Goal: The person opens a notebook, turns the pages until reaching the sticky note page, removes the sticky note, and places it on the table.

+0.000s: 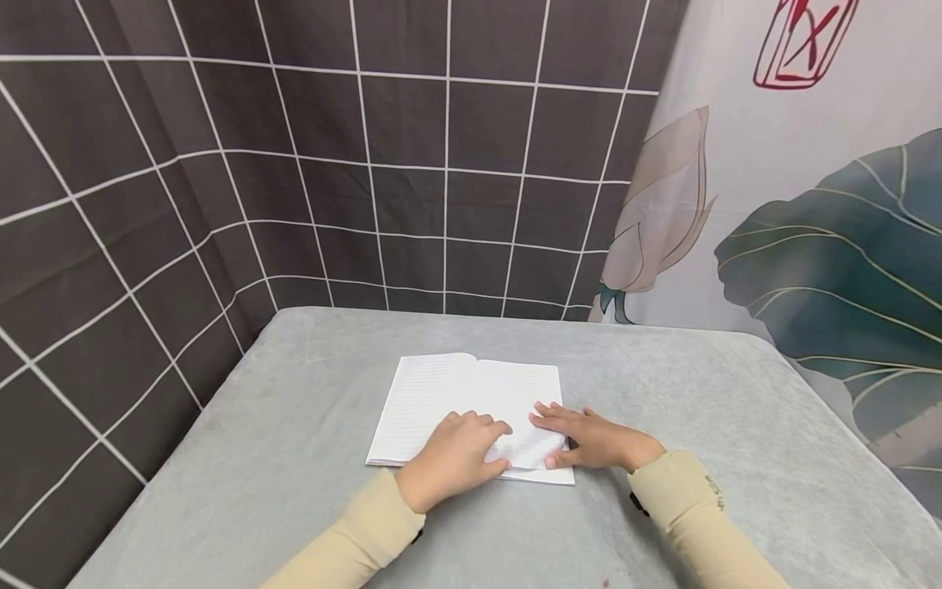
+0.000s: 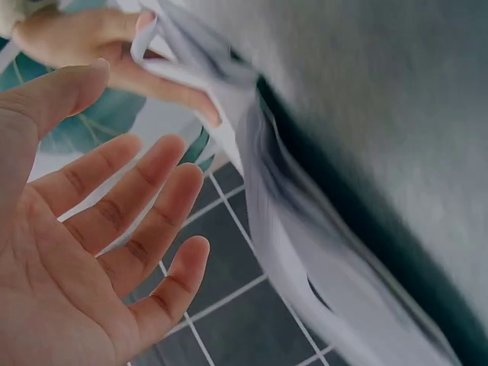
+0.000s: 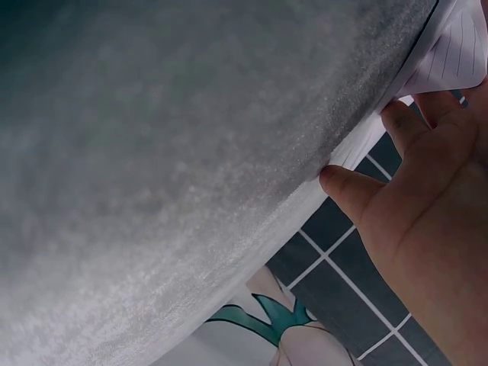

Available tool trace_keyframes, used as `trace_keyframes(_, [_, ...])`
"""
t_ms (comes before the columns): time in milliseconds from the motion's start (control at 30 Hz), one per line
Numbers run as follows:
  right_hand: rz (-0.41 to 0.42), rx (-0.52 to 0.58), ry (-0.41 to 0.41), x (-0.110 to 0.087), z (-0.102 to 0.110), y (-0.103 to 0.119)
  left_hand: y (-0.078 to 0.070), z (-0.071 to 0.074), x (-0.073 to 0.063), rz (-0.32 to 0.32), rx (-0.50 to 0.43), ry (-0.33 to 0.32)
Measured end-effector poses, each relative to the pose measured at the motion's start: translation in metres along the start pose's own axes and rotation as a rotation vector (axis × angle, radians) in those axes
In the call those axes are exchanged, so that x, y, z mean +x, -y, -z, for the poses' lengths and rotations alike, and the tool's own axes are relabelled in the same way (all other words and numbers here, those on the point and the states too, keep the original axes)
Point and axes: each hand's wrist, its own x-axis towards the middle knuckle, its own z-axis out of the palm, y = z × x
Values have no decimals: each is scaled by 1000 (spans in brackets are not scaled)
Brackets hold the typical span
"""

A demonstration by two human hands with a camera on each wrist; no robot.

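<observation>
An open notebook with lined white pages lies on the grey cloth. My left hand is over the notebook's near edge, around the middle. In the left wrist view the left hand has its fingers spread loosely, with nothing between them. My right hand rests on the right-hand page, fingers stretched across it and thumb at the near right corner. There the page bends up in a small curl beside the right thumb. The right wrist view shows the lined page curved near the right hand.
The table is covered in grey cloth. A dark curtain with a white grid hangs behind and to the left. To the right is a pale curtain with leaf and flower prints.
</observation>
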Motion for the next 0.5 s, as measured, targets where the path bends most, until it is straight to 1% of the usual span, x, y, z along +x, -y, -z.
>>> trace_keyframes(100, [0, -1, -1, 0, 0, 0, -5, -6, 2, -9, 34, 37])
trace_keyframes(167, [0, 1, -2, -1, 0, 1, -8, -11, 4, -15, 58, 46])
trace_keyframes(333, [-1, 6, -2, -1, 0, 1, -10, -17, 5, -23, 107, 35])
trace_keyframes(500, [3, 7, -4, -2, 0, 1, -13, -18, 7, -29, 120, 34])
